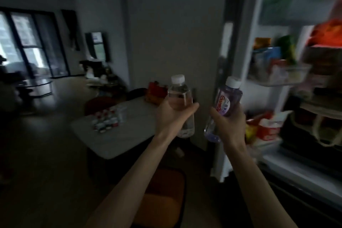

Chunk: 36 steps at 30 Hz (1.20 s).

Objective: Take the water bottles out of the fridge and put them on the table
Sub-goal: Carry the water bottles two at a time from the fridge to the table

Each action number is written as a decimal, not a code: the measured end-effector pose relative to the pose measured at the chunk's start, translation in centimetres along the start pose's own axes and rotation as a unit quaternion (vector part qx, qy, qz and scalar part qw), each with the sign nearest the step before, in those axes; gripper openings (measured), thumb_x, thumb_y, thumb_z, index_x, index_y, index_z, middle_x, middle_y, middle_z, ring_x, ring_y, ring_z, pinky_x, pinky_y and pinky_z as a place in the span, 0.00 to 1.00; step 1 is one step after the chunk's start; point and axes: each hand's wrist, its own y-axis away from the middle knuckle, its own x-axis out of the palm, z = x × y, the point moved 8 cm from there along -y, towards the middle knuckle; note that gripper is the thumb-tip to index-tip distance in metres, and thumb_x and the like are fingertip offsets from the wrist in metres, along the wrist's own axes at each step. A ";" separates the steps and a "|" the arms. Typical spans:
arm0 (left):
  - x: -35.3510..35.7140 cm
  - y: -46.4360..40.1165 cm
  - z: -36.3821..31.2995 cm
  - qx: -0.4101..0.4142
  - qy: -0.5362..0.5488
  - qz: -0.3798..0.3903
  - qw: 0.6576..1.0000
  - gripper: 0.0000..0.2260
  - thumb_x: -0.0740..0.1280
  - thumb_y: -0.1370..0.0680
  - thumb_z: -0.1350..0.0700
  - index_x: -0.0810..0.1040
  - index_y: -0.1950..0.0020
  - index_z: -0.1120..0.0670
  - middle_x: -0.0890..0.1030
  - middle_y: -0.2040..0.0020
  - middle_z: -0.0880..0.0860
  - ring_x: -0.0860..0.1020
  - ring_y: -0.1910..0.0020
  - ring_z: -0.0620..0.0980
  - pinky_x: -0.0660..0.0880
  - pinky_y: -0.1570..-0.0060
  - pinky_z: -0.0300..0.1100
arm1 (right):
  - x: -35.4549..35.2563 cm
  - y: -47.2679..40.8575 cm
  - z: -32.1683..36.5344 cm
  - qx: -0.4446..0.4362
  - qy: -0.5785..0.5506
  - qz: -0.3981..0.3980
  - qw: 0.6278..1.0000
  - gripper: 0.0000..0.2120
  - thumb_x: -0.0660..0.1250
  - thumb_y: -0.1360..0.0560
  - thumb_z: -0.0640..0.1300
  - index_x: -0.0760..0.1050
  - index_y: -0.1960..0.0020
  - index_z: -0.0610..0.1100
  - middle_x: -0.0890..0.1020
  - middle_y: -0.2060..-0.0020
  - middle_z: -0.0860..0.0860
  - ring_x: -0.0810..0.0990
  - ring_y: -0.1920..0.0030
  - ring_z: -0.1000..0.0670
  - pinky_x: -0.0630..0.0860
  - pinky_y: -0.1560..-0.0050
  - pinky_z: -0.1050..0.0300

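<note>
Bottles upright in hands, caps up

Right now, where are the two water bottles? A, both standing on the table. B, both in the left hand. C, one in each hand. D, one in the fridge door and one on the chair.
C: the left hand grips the clear bottle and the right hand grips the purple bottle, both held in the air short of the table.

fridge contents: blurred | small bottles on table: labels unreadable
</note>
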 end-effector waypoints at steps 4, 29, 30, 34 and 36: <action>-11.4 -0.8 3.2 -0.021 -0.036 -0.037 0.998 0.10 0.78 0.30 0.49 0.85 0.53 0.52 0.87 0.57 0.48 0.84 0.54 0.43 0.81 0.47 0.48 | 11.3 3.6 -1.2 0.037 -0.040 0.055 0.997 0.25 0.75 0.28 0.43 0.70 0.35 0.45 0.80 0.44 0.52 0.81 0.48 0.54 0.80 0.45 0.52; -45.7 -33.9 21.1 -0.076 -0.087 -0.121 0.986 0.18 0.78 0.34 0.45 0.83 0.49 0.49 0.86 0.56 0.46 0.84 0.57 0.40 0.81 0.51 0.44 | 62.9 -8.0 -9.6 0.048 -0.094 0.109 0.988 0.23 0.77 0.30 0.39 0.73 0.38 0.42 0.82 0.46 0.46 0.82 0.47 0.47 0.81 0.49 0.54; -46.5 -35.8 22.1 -0.074 -0.082 -0.115 0.987 0.19 0.78 0.36 0.43 0.83 0.50 0.49 0.86 0.56 0.46 0.84 0.56 0.41 0.81 0.50 0.46 | 64.9 -8.6 -10.2 0.044 -0.090 0.110 0.989 0.25 0.77 0.30 0.39 0.72 0.36 0.41 0.82 0.44 0.45 0.82 0.46 0.47 0.81 0.48 0.53; -49.5 -43.2 26.9 -0.060 -0.088 -0.071 0.992 0.17 0.75 0.37 0.39 0.84 0.54 0.46 0.86 0.58 0.43 0.84 0.56 0.41 0.81 0.47 0.50 | 71.9 -11.1 -12.6 0.023 -0.064 0.089 0.994 0.27 0.77 0.29 0.42 0.72 0.34 0.41 0.82 0.43 0.46 0.83 0.46 0.49 0.80 0.51 0.59; -50.6 -46.7 29.1 -0.052 -0.076 -0.041 0.995 0.19 0.76 0.38 0.38 0.84 0.53 0.47 0.86 0.58 0.45 0.84 0.55 0.42 0.81 0.48 0.51 | 74.8 -11.9 -13.9 0.021 -0.057 0.062 0.996 0.28 0.77 0.29 0.44 0.71 0.33 0.42 0.82 0.44 0.47 0.83 0.46 0.49 0.81 0.49 0.56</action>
